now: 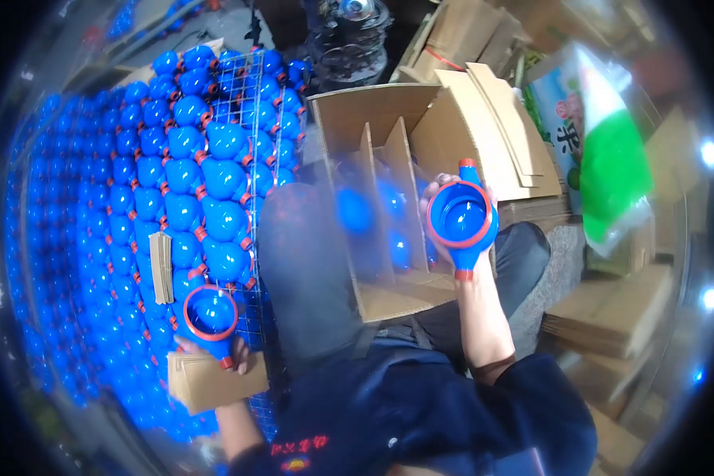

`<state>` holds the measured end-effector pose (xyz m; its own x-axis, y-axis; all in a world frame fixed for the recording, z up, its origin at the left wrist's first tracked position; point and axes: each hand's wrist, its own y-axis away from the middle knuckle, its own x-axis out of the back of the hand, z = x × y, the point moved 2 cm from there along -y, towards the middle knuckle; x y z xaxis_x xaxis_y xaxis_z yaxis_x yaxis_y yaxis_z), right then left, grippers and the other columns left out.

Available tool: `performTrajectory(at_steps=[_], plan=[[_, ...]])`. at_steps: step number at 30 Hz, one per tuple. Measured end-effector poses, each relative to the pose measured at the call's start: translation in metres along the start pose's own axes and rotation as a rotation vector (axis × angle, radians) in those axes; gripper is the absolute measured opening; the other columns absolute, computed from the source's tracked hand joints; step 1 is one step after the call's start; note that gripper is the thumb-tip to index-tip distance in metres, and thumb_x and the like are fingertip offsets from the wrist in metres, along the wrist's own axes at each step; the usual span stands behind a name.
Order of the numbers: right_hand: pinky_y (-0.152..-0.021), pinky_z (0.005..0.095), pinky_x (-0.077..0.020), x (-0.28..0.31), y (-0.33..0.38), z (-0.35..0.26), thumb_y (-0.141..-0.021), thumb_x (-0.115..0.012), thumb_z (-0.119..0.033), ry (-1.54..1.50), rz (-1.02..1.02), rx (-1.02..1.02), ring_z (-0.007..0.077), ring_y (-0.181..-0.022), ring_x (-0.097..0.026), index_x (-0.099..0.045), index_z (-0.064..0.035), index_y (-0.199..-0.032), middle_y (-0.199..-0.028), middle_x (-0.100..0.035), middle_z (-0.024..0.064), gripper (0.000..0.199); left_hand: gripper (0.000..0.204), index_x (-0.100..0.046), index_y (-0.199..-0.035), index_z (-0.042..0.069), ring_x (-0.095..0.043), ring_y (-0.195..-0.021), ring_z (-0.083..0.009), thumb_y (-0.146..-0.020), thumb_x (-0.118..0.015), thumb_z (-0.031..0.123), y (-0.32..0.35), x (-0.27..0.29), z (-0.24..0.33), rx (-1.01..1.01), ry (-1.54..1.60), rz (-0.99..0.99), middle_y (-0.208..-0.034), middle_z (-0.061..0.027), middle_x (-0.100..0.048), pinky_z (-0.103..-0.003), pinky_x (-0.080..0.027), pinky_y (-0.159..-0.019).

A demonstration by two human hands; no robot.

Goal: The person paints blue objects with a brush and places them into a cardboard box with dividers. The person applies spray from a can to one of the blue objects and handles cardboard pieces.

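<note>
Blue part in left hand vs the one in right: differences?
Place: the left part shows against the rows of blue parts; the right part overlaps the open carton.
Apparent size: the right part looks larger, the left part smaller.
Tilt: the left part's lower neck slants rightward; the right part's points nearly straight down the picture.
Shared: blue body, red rim, red-tipped neck.

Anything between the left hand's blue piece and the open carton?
Yes: the dark-trousered left leg lies between the blue piece in the left hand and the carton; the wire rack's edge does too, nearer the piece.
</note>
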<state>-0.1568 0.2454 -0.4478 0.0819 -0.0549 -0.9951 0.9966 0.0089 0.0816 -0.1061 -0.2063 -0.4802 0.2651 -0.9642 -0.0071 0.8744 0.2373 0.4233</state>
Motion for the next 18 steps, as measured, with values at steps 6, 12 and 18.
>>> performTrajectory(at_steps=[6,12,18], plan=[[-0.09,0.0385,-0.0545,0.064,-0.086,-0.019,-0.092,-0.064,-0.033,1.21,0.673,0.317,0.0284,-0.1,-0.066,-0.06,0.0038,-0.117,-0.113,-0.065,0.0178,0.045,0.084,-0.032,-0.143,-0.006,-0.056,-0.115,-0.031,-0.077,-0.075,0.027,-0.042,-0.051,0.025,-0.095,0.107,-0.143,-0.131,-0.0207,-0.052,-0.039,-0.047,-0.097],[-0.079,0.0459,-0.0515,0.107,-0.182,0.049,-0.092,-0.064,-0.032,2.319,0.304,0.374,0.0408,-0.088,-0.066,-0.054,-0.0006,-0.12,-0.1,-0.065,0.026,0.043,0.08,-0.034,-0.141,-0.003,-0.058,-0.113,-0.0278,-0.075,-0.076,0.017,-0.074,-0.067,0.035,-0.137,0.182,-0.22,-0.128,-0.0172,-0.054,-0.038,-0.049,-0.095],[-0.094,0.0514,-0.0486,0.252,-0.241,0.027,-0.094,-0.051,-0.026,2.616,0.324,-0.51,0.0454,-0.103,-0.063,-0.049,-0.0007,-0.116,-0.115,-0.064,0.0248,0.034,0.078,-0.036,-0.14,0.0,-0.059,-0.11,-0.0245,-0.073,-0.077,0.007,-0.097,-0.075,0.044,-0.176,0.199,-0.312,-0.124,-0.0137,-0.056,-0.038,-0.051,-0.092]])
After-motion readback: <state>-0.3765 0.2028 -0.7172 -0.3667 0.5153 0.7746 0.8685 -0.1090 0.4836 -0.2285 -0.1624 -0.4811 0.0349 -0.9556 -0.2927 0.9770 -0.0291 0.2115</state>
